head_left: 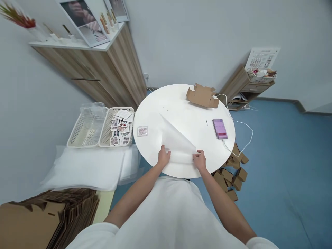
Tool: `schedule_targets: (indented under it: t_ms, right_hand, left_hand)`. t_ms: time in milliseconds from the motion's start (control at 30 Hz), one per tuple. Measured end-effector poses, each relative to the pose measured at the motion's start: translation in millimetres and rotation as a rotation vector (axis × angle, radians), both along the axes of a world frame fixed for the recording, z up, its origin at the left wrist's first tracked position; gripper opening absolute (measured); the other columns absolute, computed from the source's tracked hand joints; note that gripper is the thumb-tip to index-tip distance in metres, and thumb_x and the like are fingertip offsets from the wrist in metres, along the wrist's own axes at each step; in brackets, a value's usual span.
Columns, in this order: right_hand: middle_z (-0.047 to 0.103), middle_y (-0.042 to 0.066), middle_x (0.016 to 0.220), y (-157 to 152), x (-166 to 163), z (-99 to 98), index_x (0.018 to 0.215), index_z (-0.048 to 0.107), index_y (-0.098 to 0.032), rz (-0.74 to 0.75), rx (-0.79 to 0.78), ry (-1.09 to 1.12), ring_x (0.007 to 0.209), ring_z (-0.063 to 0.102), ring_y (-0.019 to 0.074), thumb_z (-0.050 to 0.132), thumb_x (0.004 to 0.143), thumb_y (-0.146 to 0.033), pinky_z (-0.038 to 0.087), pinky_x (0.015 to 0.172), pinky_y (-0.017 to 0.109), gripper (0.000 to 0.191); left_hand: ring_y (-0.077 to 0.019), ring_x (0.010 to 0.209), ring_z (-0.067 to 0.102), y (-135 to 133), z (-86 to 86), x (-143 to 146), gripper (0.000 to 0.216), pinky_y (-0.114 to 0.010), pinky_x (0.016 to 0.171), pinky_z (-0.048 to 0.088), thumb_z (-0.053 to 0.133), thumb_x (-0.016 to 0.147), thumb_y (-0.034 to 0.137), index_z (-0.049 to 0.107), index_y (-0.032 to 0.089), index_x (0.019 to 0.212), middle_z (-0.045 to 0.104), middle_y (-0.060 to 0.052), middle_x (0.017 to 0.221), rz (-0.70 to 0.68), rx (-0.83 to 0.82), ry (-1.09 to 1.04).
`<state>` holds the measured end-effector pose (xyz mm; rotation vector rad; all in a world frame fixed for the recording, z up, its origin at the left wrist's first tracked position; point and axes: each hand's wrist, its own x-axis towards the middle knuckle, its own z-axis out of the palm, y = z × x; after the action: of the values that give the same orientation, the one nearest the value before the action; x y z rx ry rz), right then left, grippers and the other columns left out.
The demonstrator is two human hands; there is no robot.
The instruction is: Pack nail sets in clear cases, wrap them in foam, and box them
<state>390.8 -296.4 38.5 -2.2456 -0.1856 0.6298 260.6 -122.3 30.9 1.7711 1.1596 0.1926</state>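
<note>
A thin translucent white foam sheet (177, 141) lies on the round white table (168, 98), partly folded over with a slanting edge. My left hand (164, 157) grips its left side near the table's front. At the sheet's right corner, my right hand (199, 160) pinches the edge between thumb and fingers. To the left on the table rests a small clear case of press-on nails (142, 131). An unfolded brown cardboard box (202, 95) sits at the back of the table, and a phone with a purple screen (220, 129) lies on the right with a white cable.
Left of the table stand two white baskets (103, 143), holding clear plastic cases and nail cards. A stack of white foam sheets (88, 167) and flat cardboard boxes (31, 221) lie nearer. Small folded boxes (228, 178) are on the floor at right. A wooden cabinet (121, 62) stands behind.
</note>
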Motion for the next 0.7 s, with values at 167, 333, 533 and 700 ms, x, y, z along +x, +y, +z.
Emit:
schedule_targets:
  t_ms: [167, 333, 533, 700]
  right_hand:
    - [0.055, 0.012, 0.109, -11, 15, -3.7, 0.117, 0.039, -0.016, 0.226, -0.12, -0.316, 0.098, 0.053, 0.0236, 0.042, 0.075, -0.027, 0.042, 0.079, 0.037, 0.044]
    - [0.044, 0.009, 0.128, -2, 19, -4.0, 0.113, 0.047, -0.019, 0.68, -0.147, -0.565, 0.12, 0.034, 0.0234, 0.038, 0.079, -0.018, 0.025, 0.097, 0.04, 0.035]
    - [0.042, 0.01, 0.131, -2, 27, -8.5, 0.117, 0.046, -0.019, 0.793, -0.265, -0.572, 0.122, 0.033, 0.0246, 0.037, 0.083, -0.022, 0.017, 0.099, 0.045, 0.036]
    - [0.044, 0.011, 0.13, -15, 29, -11.3, 0.114, 0.048, -0.018, 0.739, -0.326, -0.627, 0.12, 0.035, 0.025, 0.036, 0.083, -0.024, 0.02, 0.097, 0.045, 0.034]
  left_hand:
    - [-0.023, 0.112, 0.046, -15, 0.6, 13, 0.067, -0.036, 0.093, 0.036, 0.048, 0.074, 0.018, 0.019, 0.016, 0.134, 0.048, -0.013, 0.122, -0.062, 0.103, 0.053]
    - [-0.0269, 0.12, 0.036, -23, 6.8, 17, 0.071, -0.041, 0.095, 0.033, 0.048, 0.074, 0.021, 0.014, 0.017, 0.136, 0.032, -0.015, 0.134, -0.078, 0.29, 0.213]
    - [-0.0284, 0.128, 0.021, -18, 13.4, 22, 0.043, -0.047, 0.099, 0.023, 0.039, 0.08, 0.02, 0.043, 0.026, 0.122, 0.031, -0.008, 0.139, -0.4, 0.474, 0.359]
    - [-0.0265, 0.129, 0.02, -21, 9.6, 30, 0.042, -0.046, 0.097, 0.024, 0.035, 0.083, 0.022, 0.042, 0.024, 0.124, 0.031, -0.007, 0.139, -0.532, 0.526, 0.391]
